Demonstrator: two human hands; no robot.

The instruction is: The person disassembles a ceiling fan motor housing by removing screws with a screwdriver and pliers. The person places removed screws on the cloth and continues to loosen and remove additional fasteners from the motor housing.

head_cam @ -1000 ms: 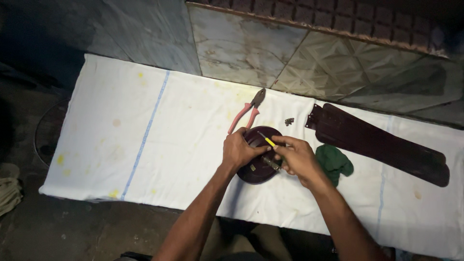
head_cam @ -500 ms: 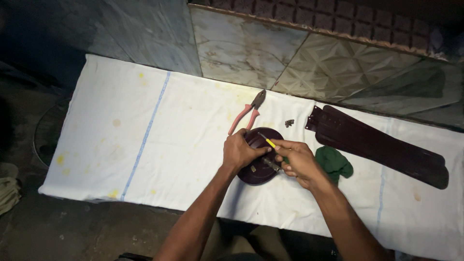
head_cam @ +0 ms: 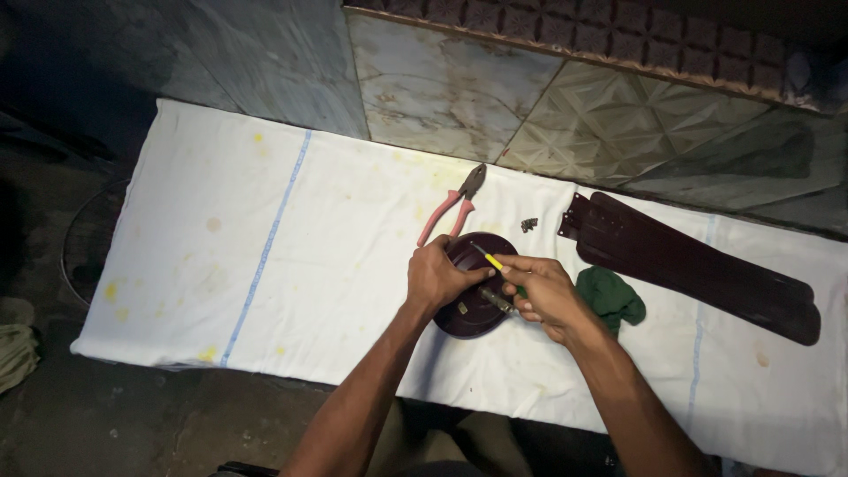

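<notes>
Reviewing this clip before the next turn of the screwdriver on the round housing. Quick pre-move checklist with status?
1. Left hand steadying housing: ok, it grips the rim.
2. Right hand holding screwdriver: ok, yellow handle between the fingers.
3. Tip seated in a screw: cannot tell, too dark and small.
4. Housing resting flat on cloth: ok.
5. Pliers apart from the hands: ok, lying just behind the housing.
6. Loose screws kept together: ok, small cluster near the fan blades.
</notes>
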